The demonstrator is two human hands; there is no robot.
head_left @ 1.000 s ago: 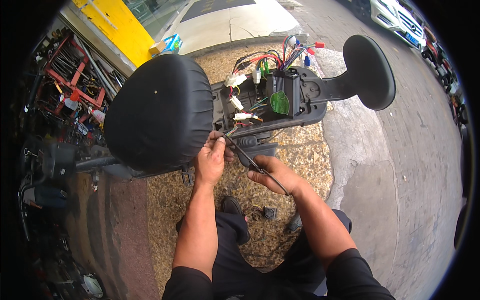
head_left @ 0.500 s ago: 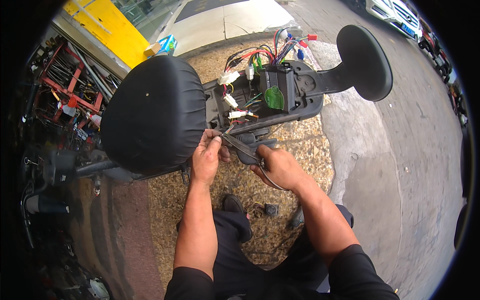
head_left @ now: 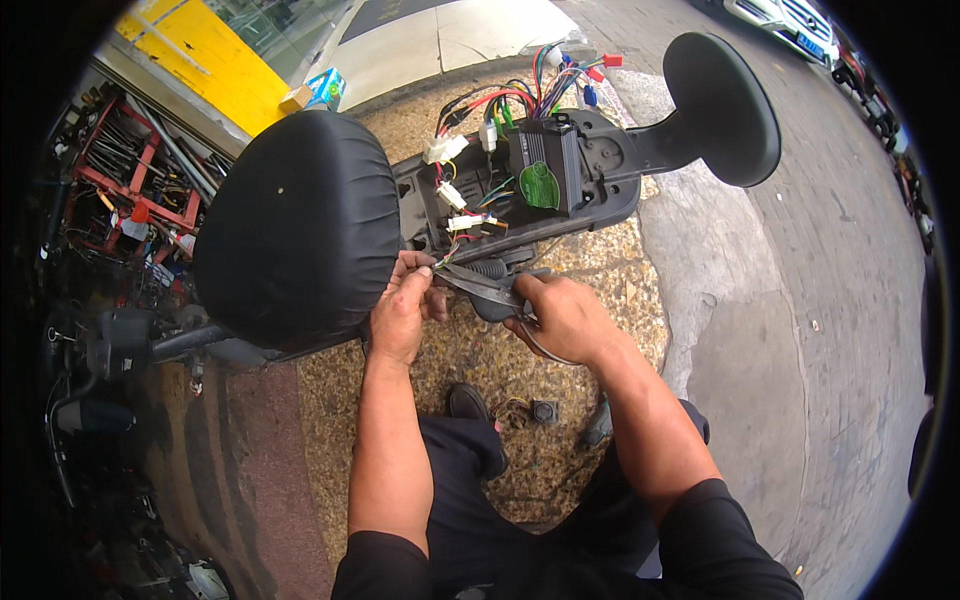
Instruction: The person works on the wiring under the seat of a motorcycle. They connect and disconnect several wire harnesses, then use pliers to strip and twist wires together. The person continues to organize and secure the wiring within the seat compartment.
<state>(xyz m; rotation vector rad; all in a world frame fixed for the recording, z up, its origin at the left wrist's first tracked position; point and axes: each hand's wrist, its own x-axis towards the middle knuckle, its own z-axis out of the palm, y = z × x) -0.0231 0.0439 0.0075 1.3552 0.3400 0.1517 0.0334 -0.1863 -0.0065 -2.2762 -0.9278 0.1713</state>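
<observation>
Beside the round black padded seat (head_left: 295,230), the left hand (head_left: 403,305) pinches thin coloured wires (head_left: 448,256); the right hand (head_left: 562,318) grips a long grey metal tool (head_left: 508,297). Best hold the wires still and go slowly.

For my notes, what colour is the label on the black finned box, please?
The label is green, clearest in the head view.

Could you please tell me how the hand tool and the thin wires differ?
The hand tool is long and broad, whereas the thin wires are slender. The hand tool is grey, while the thin wires show several colours. The right hand grips the hand tool; the left hand pinches the thin wires. Both reach the left fingertips.
</observation>
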